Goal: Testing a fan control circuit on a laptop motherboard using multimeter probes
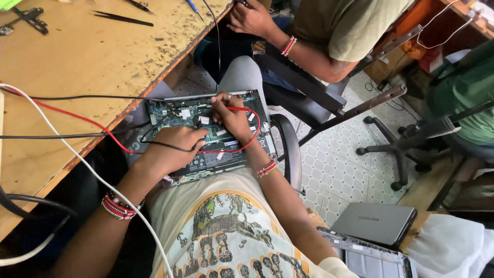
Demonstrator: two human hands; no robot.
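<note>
A worn wooden bench [77,56], scuffed and speckled with dark marks, fills the left side. The floor [339,170] on the right is pale tile with a small repeating pattern. A dark office chair [309,87] stands at the far middle, and another chair's wheeled base [396,154] sits farther right. At the near right, a closed grey laptop [375,222] lies beside white cloth [453,244]. Wooden furniture [453,20] fills the far right corner. The light is soft and even.

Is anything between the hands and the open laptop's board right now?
Nothing visible: both hands already rest on the laptop's board, each pressing a probe to it. Only the red wire and black wire loop across it.
</note>
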